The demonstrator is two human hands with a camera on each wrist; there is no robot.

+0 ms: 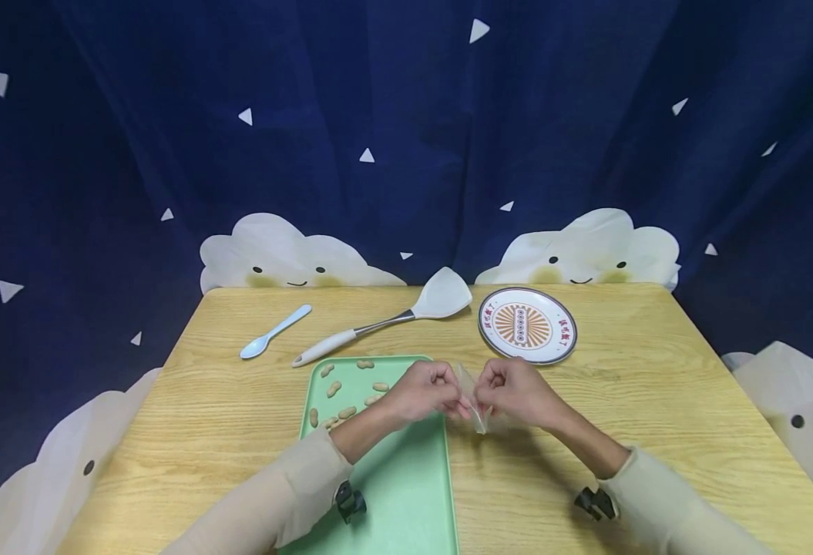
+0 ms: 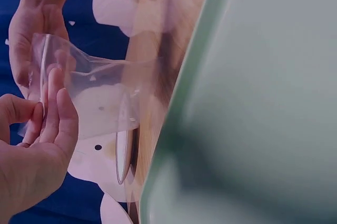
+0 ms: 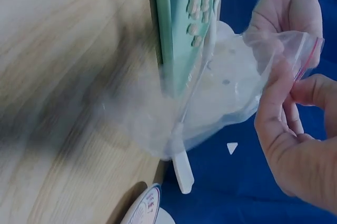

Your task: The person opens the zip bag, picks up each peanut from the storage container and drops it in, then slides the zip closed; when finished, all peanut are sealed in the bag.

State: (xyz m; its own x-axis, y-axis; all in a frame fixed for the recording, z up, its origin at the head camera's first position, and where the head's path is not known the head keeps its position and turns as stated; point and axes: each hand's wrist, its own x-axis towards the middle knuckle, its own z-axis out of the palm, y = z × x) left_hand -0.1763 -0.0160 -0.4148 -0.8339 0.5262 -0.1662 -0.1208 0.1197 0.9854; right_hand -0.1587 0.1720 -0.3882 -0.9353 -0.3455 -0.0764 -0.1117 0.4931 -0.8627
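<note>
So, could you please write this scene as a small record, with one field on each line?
Left grip: pinches the clear bag
Right grip: pinches the same bag
Bag contents: none visible
Green tray: on the wood-grained table
Peanuts: in shells, spread over the tray's far part
Light-blue spoon: left of the spatula
White spatula: beyond the tray, blade toward the right
Printed plate: white with dark rim, right of the spatula
Backdrop: dark blue, white triangles and clouds
</note>
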